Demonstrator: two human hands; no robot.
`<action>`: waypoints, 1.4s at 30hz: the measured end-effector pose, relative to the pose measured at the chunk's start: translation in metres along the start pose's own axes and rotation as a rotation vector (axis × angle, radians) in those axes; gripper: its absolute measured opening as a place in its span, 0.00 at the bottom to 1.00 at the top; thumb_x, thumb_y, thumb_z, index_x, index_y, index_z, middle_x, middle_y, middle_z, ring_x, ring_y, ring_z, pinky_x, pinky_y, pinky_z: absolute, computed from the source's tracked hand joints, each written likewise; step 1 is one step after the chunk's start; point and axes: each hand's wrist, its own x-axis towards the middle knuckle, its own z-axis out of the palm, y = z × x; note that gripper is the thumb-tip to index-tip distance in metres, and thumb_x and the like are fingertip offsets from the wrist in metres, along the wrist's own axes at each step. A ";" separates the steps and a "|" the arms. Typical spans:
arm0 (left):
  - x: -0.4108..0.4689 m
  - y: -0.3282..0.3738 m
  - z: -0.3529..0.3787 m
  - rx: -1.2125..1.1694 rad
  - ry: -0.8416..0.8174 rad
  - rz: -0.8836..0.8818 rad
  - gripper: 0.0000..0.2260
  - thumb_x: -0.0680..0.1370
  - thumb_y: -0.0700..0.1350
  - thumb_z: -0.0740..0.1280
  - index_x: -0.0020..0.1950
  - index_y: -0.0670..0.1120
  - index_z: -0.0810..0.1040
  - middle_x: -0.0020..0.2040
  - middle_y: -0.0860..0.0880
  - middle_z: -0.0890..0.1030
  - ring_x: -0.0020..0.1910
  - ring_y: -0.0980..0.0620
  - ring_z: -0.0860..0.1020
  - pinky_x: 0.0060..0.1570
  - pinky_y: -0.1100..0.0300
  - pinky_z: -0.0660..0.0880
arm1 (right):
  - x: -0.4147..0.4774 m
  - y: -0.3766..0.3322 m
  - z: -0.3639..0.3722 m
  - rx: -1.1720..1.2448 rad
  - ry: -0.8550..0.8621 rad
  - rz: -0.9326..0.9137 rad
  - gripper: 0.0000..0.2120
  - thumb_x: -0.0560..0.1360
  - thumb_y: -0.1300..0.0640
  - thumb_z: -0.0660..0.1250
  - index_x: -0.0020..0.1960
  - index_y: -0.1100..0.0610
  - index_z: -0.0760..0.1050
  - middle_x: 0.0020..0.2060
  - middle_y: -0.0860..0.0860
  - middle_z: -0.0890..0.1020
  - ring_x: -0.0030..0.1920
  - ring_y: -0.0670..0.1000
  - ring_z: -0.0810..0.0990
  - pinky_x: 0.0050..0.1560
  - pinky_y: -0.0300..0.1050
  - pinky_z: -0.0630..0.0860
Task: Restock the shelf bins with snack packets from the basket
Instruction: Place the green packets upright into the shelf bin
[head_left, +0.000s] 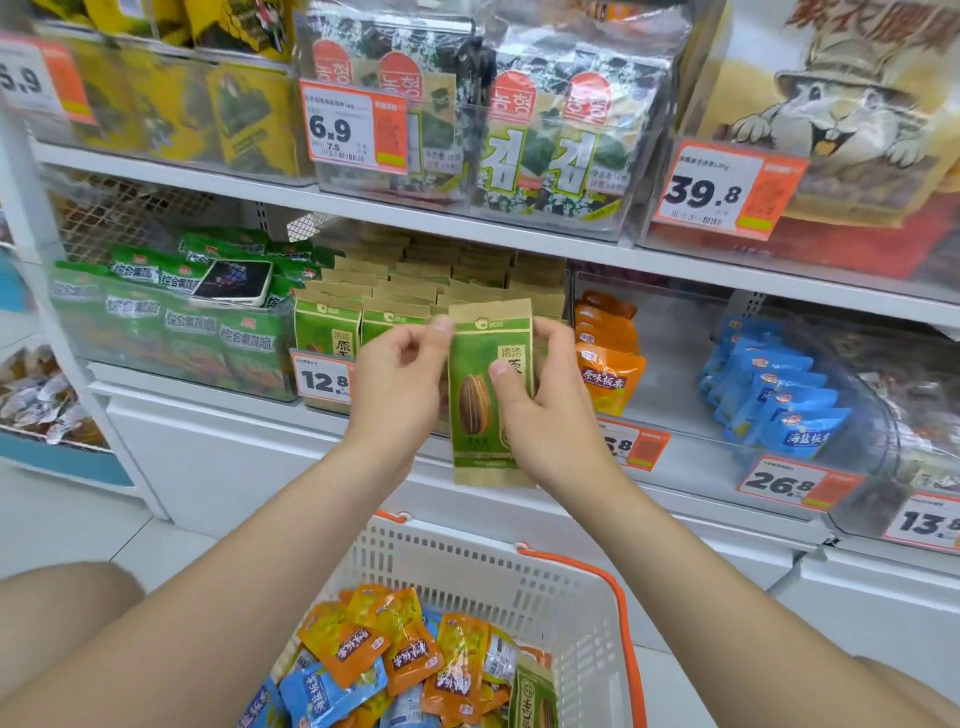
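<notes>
Your left hand (400, 374) pinches the top corner of the sunflower seed packet (483, 415), held upright before the matching packets (328, 328); your right hand (553, 415) grips its right edge, thumb on front. Placement looks underway: next, slot it upright among them. It's flat, green on kraft-brown.

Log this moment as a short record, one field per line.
held: seed packet, upright
left hand: pinches its top left corner
right hand: holds its right edge, thumb on the front
seed bin: behind it, rows of matching packets
basket: orange packets, blue packets, second seed packet
phone: lying on green packets
</notes>
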 end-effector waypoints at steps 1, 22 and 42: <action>0.008 0.005 -0.005 0.062 0.012 0.026 0.14 0.86 0.52 0.64 0.48 0.46 0.83 0.46 0.45 0.87 0.49 0.45 0.86 0.50 0.40 0.84 | 0.004 -0.005 0.003 0.017 0.035 -0.004 0.17 0.80 0.48 0.65 0.66 0.39 0.64 0.56 0.41 0.84 0.55 0.50 0.84 0.57 0.64 0.80; 0.112 0.029 -0.083 1.221 -0.075 0.437 0.15 0.83 0.40 0.69 0.52 0.62 0.85 0.46 0.54 0.82 0.57 0.42 0.68 0.52 0.48 0.61 | 0.069 -0.030 0.037 -0.130 0.129 -0.309 0.17 0.76 0.58 0.74 0.55 0.44 0.70 0.47 0.41 0.83 0.45 0.54 0.84 0.52 0.63 0.80; 0.129 0.025 -0.088 1.225 -0.051 0.499 0.15 0.77 0.34 0.65 0.42 0.52 0.85 0.39 0.51 0.82 0.43 0.42 0.73 0.53 0.49 0.66 | 0.073 -0.024 0.068 -0.587 -0.070 -0.549 0.20 0.79 0.59 0.70 0.68 0.47 0.72 0.46 0.45 0.82 0.46 0.53 0.79 0.58 0.58 0.73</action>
